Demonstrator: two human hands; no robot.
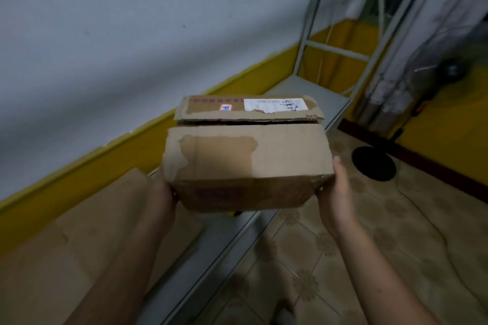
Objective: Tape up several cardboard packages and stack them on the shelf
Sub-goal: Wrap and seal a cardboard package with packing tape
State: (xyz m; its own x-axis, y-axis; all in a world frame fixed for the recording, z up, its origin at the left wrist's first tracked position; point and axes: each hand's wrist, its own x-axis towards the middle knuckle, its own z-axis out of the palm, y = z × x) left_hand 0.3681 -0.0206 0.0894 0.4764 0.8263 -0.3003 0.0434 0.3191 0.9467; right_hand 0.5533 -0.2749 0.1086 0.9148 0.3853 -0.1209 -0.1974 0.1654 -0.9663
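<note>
A grey metal shelf is seen along the wall, with a flat cardboard package lying on it. A smaller, untaped carton is held above the shelf, gripped at its lower corners by the left hand and right hand, whose fingers are hidden beneath it.

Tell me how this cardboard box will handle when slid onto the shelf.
Probably light: the left hand and right hand hold the cardboard box out ahead. Its top flaps gape untaped, so they may lift. The worn, peeled cardboard likely flexes when squeezed.
</note>
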